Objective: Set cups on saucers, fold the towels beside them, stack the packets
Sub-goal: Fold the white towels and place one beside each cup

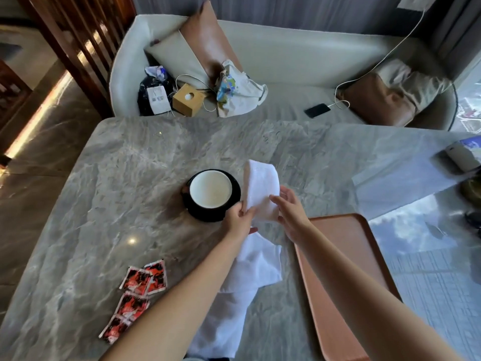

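Note:
A black cup with a white inside [210,188] stands on a black saucer [231,204] in the middle of the marble table [117,204]. Just right of it lies a folded white towel [261,187]. My left hand [238,217] pinches its near left corner, and my right hand [291,212] presses on its near right edge. A second white towel [242,282] lies crumpled under my left forearm. Several red and black packets [135,295] are scattered loosely at the near left.
An orange tray [346,269] sits at the near right of the table. Behind the table stands a white sofa [286,63] with cushions, bags, a wooden tissue box [188,99] and a phone [317,110] on a cable. A small device [462,157] lies at the table's right edge.

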Demonstrator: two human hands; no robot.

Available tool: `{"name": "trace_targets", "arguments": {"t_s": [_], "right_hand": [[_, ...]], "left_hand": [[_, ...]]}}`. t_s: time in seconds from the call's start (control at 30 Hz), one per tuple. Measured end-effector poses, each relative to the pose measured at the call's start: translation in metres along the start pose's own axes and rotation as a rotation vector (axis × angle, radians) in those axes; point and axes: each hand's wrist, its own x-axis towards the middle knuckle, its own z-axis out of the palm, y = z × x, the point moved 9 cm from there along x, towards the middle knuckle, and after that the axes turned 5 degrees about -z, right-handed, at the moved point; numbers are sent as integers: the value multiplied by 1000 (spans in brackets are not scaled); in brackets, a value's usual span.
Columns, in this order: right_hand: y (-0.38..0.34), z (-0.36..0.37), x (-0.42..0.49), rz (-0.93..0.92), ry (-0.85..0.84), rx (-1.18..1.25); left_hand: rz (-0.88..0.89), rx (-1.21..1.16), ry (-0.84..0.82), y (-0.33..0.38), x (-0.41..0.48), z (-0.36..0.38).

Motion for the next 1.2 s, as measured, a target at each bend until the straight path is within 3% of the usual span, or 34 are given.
{"name": "trace_targets", "arguments": {"t_s": [0.1,0.27,0.37,0.63,0.93,1.07,1.2], "right_hand": [[-5,-1,22,-61,23,-24],[19,-7,34,-70,54,-285],[30,-8,29,-156,24,-443],[33,-14,14,-237,171,-432],[32,-17,8,-214,248,-453],[36,-23,5,-212,247,-440],[40,-28,-8,-204,269,-430]], "left_hand": [[-40,-28,30,1,21,9],[-352,-285,112,-37,34,23],[-437,-382,135,-53,31,22],[-396,-212,130,-58,41,16],[-475,-313,49,-55,33,20],[-404,-271,79,-57,21,10],[-229,-51,184,-55,5,-12]]}}
